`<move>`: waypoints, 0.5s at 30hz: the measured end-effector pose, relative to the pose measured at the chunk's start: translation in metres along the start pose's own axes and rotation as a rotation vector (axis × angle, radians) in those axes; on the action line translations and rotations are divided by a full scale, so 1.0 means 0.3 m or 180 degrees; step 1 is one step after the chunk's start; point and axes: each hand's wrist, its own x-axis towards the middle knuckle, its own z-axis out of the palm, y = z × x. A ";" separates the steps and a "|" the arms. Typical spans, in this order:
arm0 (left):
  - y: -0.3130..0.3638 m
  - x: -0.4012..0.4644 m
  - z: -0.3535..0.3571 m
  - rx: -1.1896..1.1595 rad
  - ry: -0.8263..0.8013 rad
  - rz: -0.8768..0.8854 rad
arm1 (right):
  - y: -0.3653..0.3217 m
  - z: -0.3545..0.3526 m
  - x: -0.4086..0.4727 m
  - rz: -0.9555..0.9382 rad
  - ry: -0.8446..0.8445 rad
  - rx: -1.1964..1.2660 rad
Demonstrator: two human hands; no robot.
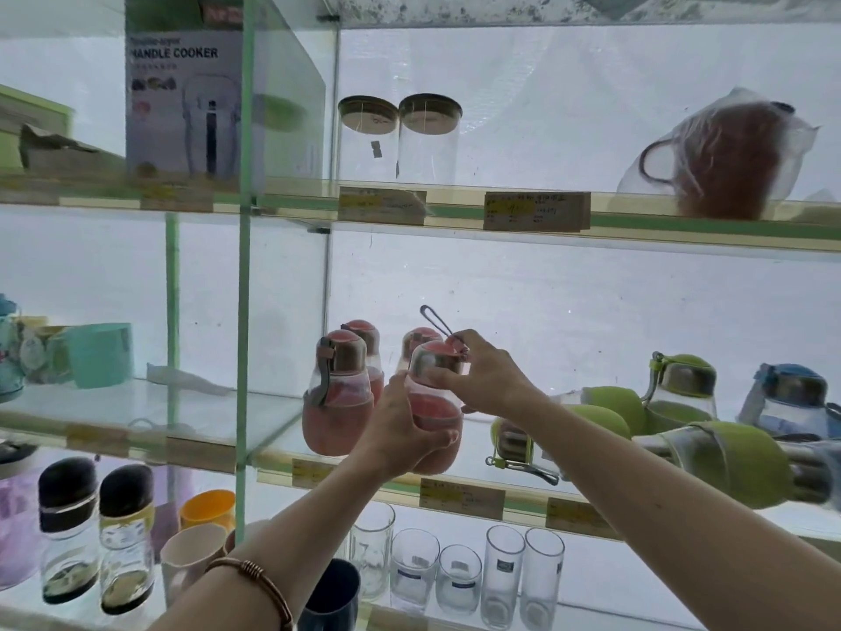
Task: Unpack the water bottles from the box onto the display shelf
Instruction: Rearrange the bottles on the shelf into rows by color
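The fingers (448,437) of the left hand (400,430) were curled round the pink lower body of a pink water bottle (434,412), grasping it from the left and beneath. The fingers (443,379) of the right hand (487,380) pinched the metal cap band at the bottle's neck, the thumb on the near side and the forefinger arched over the pink lid, beside the thin carry loop (437,323) that stuck up and to the left. The bottle stood upright at the front edge of the middle glass shelf (273,430); whether its base touched the glass could not be told, as the left palm covered it.

Just to the left stood another pink bottle (339,398) with a grey strap hanging down its side, and two more pink ones (364,332) stood behind, partly hidden. A copper bangle (255,580) circled the left wrist.

To the right on the same shelf lay several green-sleeved bottles (610,407) on their sides, one upright, and a blue-capped bottle (789,398) near the far edge. Price tags (462,498) were fixed along the shelf front. The shelf above held two clear jars (400,138), a bagged brown jug (723,161) and a cooker box (182,97). Below stood drinking glasses (459,580) and dark-capped bottles (95,530).
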 end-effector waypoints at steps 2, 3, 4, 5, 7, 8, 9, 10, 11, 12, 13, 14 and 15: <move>-0.010 0.010 0.004 0.0158 0.0019 -0.0012 | 0.012 0.005 0.005 -0.0161 0.0080 -0.0120; -0.012 0.013 0.007 0.0250 0.0042 -0.0047 | 0.018 0.012 0.006 -0.0251 0.0139 -0.0161; -0.011 0.012 0.010 0.0289 0.0052 -0.0111 | 0.024 0.020 0.008 -0.0345 0.0182 -0.0169; -0.014 0.011 0.016 0.0286 0.0062 -0.0141 | 0.031 0.028 0.012 -0.0421 0.0213 -0.0143; -0.015 0.000 0.029 0.0256 0.0108 -0.0042 | 0.039 0.039 0.021 -0.0495 0.0293 0.0019; -0.019 -0.008 0.035 0.0233 0.0148 0.0036 | 0.041 0.039 0.024 -0.0503 0.0341 0.0146; -0.021 -0.014 0.039 0.0175 0.0192 0.0095 | 0.043 0.036 0.029 -0.0501 0.0383 0.0296; -0.018 -0.022 0.036 0.0109 0.0196 0.0114 | 0.044 0.033 0.032 -0.0496 0.0408 0.0477; -0.015 -0.025 0.028 0.0037 0.0183 0.0119 | 0.046 0.028 0.035 -0.0483 0.0417 0.0645; -0.012 -0.025 0.017 -0.0016 0.0147 0.0102 | 0.050 0.023 0.038 -0.0473 0.0422 0.0750; -0.013 -0.021 0.007 -0.0035 0.0084 0.0080 | 0.053 0.018 0.038 -0.0469 0.0419 0.0779; -0.013 -0.016 -0.004 -0.0017 0.0002 0.0069 | 0.056 0.012 0.036 -0.0472 0.0412 0.0778; -0.012 -0.013 -0.015 0.0007 -0.0095 0.0045 | 0.059 0.007 0.033 -0.0480 0.0407 0.0791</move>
